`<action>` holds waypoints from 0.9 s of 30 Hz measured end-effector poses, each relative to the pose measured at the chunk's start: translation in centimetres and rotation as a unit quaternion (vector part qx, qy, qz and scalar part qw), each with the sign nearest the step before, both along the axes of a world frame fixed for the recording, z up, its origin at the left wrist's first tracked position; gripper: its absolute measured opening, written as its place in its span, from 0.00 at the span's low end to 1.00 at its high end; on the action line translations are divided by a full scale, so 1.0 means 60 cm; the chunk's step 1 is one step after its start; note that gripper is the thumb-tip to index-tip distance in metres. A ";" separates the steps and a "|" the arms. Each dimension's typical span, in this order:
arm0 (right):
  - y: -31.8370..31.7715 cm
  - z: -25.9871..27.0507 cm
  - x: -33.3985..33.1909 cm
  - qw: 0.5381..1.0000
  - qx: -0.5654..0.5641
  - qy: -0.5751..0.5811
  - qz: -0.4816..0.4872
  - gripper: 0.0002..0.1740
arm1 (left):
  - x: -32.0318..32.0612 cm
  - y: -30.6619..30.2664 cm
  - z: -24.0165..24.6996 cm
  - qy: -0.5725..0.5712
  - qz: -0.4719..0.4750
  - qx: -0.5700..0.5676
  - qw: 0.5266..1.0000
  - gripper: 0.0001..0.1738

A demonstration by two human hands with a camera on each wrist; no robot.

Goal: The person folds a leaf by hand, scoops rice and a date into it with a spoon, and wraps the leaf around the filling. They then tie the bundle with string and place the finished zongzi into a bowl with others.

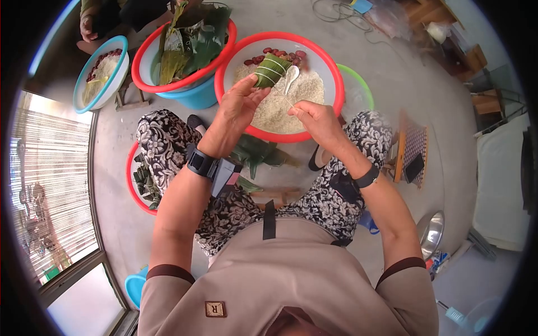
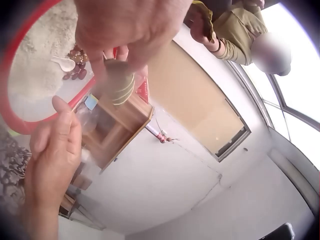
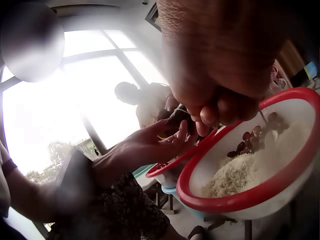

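In the head view my left hand (image 1: 238,103) holds a leaf-wrapped rice dumpling (image 1: 273,70) bound with pale string, above the red-rimmed basin (image 1: 221,75). The dumpling (image 2: 120,85) is partly hidden by the left hand (image 2: 135,30) in the left wrist view. My right hand (image 1: 320,120) is lower and to the right, thumb and fingers pinching a thin pale string (image 1: 288,102). Fingers of the right hand (image 3: 225,60) are curled in the right wrist view. Below the hands, a white spoon (image 1: 291,75) lies on the rice (image 1: 305,92), near dark red dates (image 1: 297,56).
Left of the basin stands a red-rimmed tub of leaves (image 1: 196,45), then a blue-rimmed bowl (image 1: 122,56) of rice and dates. Another person's hand (image 1: 87,28) is at upper left. Wrapped dumplings (image 1: 147,185) fill a low basin by the left knee. Leaves (image 1: 255,154) lie between the legs.
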State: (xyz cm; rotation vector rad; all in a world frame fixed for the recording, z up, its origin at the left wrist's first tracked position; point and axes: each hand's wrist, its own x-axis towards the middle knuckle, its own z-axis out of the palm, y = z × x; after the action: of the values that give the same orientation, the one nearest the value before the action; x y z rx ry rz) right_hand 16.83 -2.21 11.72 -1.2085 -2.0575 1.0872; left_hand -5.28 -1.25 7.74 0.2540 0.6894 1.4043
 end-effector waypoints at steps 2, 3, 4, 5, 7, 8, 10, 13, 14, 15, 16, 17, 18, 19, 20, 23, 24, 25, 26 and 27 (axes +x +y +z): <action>-0.003 0.014 0.006 0.999 0.037 -0.028 0.004 0.10 | 0.001 0.000 0.000 0.001 0.002 -0.011 1.000 0.16; -0.003 0.015 0.012 0.997 0.059 -0.045 0.004 0.10 | 0.004 -0.002 0.004 0.060 0.012 0.001 0.998 0.16; -0.004 0.019 0.017 0.995 0.080 -0.061 0.004 0.10 | 0.007 -0.004 0.006 0.119 0.021 0.012 0.993 0.16; -0.005 0.024 0.023 0.995 0.077 -0.059 0.003 0.10 | 0.010 -0.005 0.004 0.121 0.020 0.010 0.992 0.16; -0.006 0.036 0.030 0.996 0.059 -0.059 0.002 0.10 | 0.020 -0.006 0.006 0.323 0.030 0.104 0.940 0.18; -0.007 0.033 0.031 0.997 0.057 -0.058 0.002 0.10 | 0.025 -0.011 0.007 0.324 0.029 0.102 0.940 0.18; -0.004 0.027 0.034 0.994 0.111 0.008 0.001 0.10 | 0.040 -0.027 0.033 0.597 0.038 0.160 0.785 0.23; 0.002 0.013 0.031 0.993 0.087 0.079 -0.007 0.10 | 0.064 -0.045 0.036 0.673 0.047 0.262 0.690 0.27; 0.002 0.008 0.027 0.993 0.085 0.080 -0.009 0.10 | 0.071 -0.054 0.036 0.699 0.033 0.296 0.651 0.28; 0.002 0.003 0.021 0.990 0.001 0.141 -0.028 0.10 | 0.078 -0.062 0.033 0.709 0.006 0.303 0.637 0.32; 0.001 -0.006 0.016 0.975 -0.084 0.202 -0.048 0.10 | 0.083 -0.071 0.029 0.710 0.002 0.302 0.636 0.32; -0.002 -0.018 0.013 0.955 -0.165 0.237 -0.065 0.11 | 0.088 -0.081 0.026 0.734 -0.006 0.291 0.614 0.34; -0.004 -0.032 0.010 0.954 -0.169 0.238 -0.066 0.11 | 0.092 -0.090 0.023 0.757 -0.014 0.279 0.590 0.35; -0.005 -0.045 0.006 0.939 -0.212 0.263 -0.070 0.11 | 0.094 -0.099 0.016 0.752 -0.029 0.256 0.606 0.37; -0.004 -0.057 0.002 0.921 -0.254 0.287 -0.072 0.12 | 0.097 -0.105 0.007 0.754 -0.031 0.252 0.606 0.37; -0.009 -0.072 -0.021 0.932 -0.253 0.254 -0.061 0.12 | 0.105 -0.117 -0.021 0.739 -0.028 0.234 0.631 0.39; -0.011 -0.075 -0.027 0.947 -0.234 0.212 -0.057 0.12 | 0.106 -0.118 -0.024 0.741 -0.029 0.232 0.629 0.39; -0.007 -0.080 -0.031 0.955 -0.215 0.201 -0.048 0.12 | 0.107 -0.117 -0.025 0.741 -0.014 0.232 0.630 0.39; -0.004 -0.083 -0.035 0.954 -0.215 0.202 -0.045 0.12 | 0.108 -0.116 -0.026 0.741 0.002 0.230 0.631 0.39; -0.006 -0.084 -0.041 0.967 -0.162 0.193 -0.036 0.12 | 0.106 -0.117 -0.023 0.742 0.004 0.229 0.630 0.39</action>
State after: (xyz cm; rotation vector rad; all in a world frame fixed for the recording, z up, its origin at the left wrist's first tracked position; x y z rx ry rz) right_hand 14.36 -2.54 6.68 -1.1000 -1.5720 1.5303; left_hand 1.05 -8.28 6.39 1.9720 1.6125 1.0920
